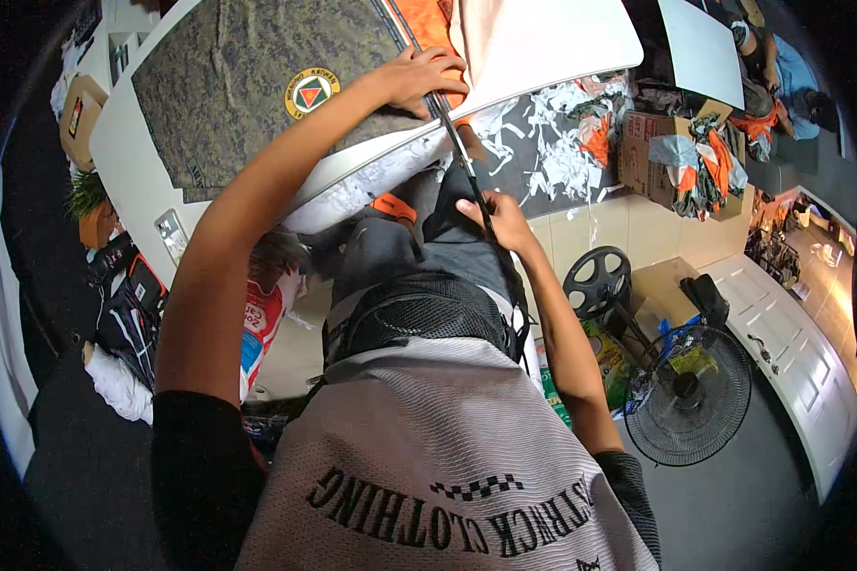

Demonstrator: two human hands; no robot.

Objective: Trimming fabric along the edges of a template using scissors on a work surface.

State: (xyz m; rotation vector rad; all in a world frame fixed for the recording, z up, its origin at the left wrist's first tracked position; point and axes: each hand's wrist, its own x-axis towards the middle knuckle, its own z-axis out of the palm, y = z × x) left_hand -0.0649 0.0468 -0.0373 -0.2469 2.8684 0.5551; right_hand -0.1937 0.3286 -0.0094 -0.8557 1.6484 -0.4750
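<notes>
A dark green camouflage-patterned cloth (248,86) with a round yellow-rimmed emblem lies on the white table (124,162). My left hand (419,81) rests over the cloth's right edge, fingers stretched out across an orange piece (428,27). From beneath that hand a long, narrow dark strip (464,157) with a pale edge runs over the table's near rim toward me. It passes through my right hand (505,221), which is closed around it with the thumb on the near left side. The strip's exact kind is hard to make out.
White scraps (567,143) are piled beyond the table's near edge at right, beside a cardboard box (649,157) of coloured cloth. A black fan (687,385) stands by a white door (781,347). Another person (795,86) sits at the far right.
</notes>
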